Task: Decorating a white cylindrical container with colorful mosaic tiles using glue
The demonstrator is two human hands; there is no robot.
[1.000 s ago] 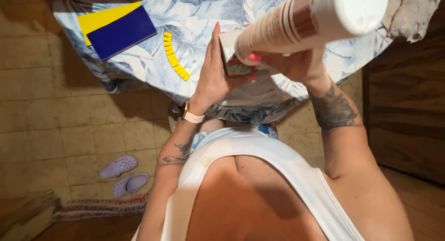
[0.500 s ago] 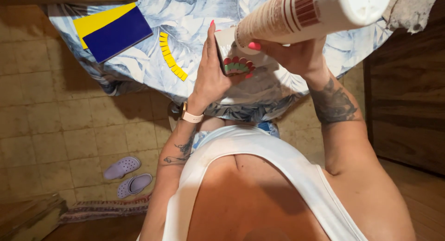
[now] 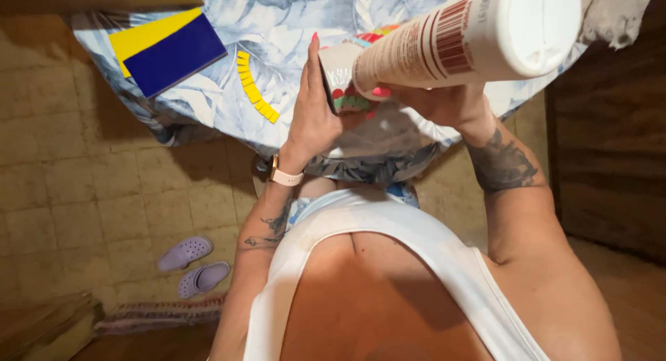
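White plastic, big and close: the glue bottle (image 3: 479, 38) is tipped on its side in the right hand (image 3: 437, 104), nozzle down at a colourful mosaic tile (image 3: 343, 80) that the left hand (image 3: 316, 118) clasps upright above the counter (image 3: 277, 28). Both hands wrapped tight. Best, I'd say: brace that tile, squeeze gently. Yellow tile pieces (image 3: 255, 87) wait nearby.

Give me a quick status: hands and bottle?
Right hand gripping white bottle, tipped sideways. Left hand holding small tile at its mouth. Nothing between.
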